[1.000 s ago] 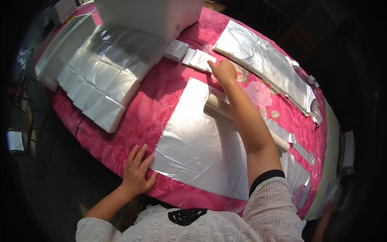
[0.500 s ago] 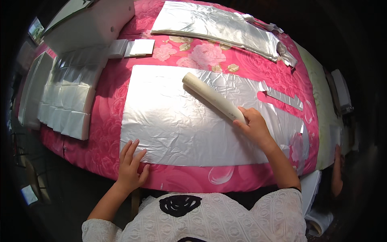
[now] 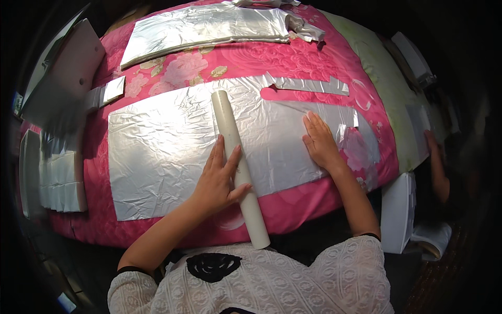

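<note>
A silvery plastic bag (image 3: 157,172) with strap-like handles at its right end lies spread on the pink flowered cloth, wrinkled in places. Across it rests a pale, smooth tube (image 3: 226,118), its near end reaching past the cloth's front edge. My left hand (image 3: 217,175) lies over the tube's middle, fingers spread; the thumb and forefinger touch the tube while the other fingertips are on the bag. To the right, my right hand (image 3: 321,144) lies flat on the bag near its handles, holding nothing.
A thick stack of silvery bags (image 3: 209,31) lies at the far side. White folded packets (image 3: 65,183) sit in rows at the left, near a white box (image 3: 73,68). Pale green cloth (image 3: 366,68) borders the right, and another person's arm (image 3: 438,172) shows beyond it.
The tube has turned more upright in view and come nearer me. My right hand has let go of it and lies on the bag; my left hand has moved from the bag's corner onto the tube.
</note>
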{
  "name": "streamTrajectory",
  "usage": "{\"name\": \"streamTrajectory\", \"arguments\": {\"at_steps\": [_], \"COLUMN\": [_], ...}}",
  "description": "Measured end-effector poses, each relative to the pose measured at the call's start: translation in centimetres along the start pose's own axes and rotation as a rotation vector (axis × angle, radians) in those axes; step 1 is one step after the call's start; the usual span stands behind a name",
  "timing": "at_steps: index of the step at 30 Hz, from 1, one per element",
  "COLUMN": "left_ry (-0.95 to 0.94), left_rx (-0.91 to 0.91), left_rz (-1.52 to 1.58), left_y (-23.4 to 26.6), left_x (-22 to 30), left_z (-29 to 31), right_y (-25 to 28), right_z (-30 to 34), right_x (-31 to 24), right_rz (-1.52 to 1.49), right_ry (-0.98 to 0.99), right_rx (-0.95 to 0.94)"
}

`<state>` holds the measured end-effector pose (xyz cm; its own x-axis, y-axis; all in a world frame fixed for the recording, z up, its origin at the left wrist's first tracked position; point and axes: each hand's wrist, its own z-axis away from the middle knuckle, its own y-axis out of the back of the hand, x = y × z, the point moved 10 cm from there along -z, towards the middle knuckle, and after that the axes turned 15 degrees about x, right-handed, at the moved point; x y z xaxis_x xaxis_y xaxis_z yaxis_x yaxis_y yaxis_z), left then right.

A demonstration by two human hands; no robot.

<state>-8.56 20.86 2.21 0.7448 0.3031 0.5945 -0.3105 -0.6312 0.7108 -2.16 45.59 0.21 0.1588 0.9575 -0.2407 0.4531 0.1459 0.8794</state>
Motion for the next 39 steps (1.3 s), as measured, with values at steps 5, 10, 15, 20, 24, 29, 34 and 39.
{"name": "streamTrajectory", "arguments": {"at_steps": [5, 10, 15, 20, 24, 29, 34, 39], "left_ry": [-0.01, -0.006, -0.007, -0.003, -0.002, 0.569, 1.108, 1.077], "left_rx": [0.064, 0.058, 0.037, 0.012, 0.191, 0.127, -0.012, 0.039], "left_rz": [0.027, 0.009, 0.01, 0.018, 0.118, 0.931, 1.405, 0.903], "left_y": [-1.4, -2.0, -2.3, -3.2, -1.3, -1.5, -1.5, 3.2], "left_x": [1.6, 1.8, 2.5, 2.8, 2.6, -1.3, -6.4, -7.7], "left_z": [-2.1, -2.7, -3.1, -4.0, -3.6, 0.1, 6.9, 8.4], "right_y": [5.7, 9.2, 8.3, 11.4, 10.7, 4.2, -1.0, -1.1], "right_z": [2.6, 5.1, 5.1, 1.4, -3.4, -0.9, 3.4, 4.2], "right_x": [12.0, 12.6, 14.2, 16.6, 4.2, -14.5, -23.5, -25.7], "right_rz": [0.135, 0.188, 0.009, -0.179, -0.839, -1.446, -1.315, -0.999], "right_ry": [-0.182, -0.336, -0.551, -0.618, -0.74, -0.494, -0.291, 0.042], "right_rx": [0.203, 0.352, 0.042, 0.151, -0.119, -0.677, -0.976, -0.846]}}
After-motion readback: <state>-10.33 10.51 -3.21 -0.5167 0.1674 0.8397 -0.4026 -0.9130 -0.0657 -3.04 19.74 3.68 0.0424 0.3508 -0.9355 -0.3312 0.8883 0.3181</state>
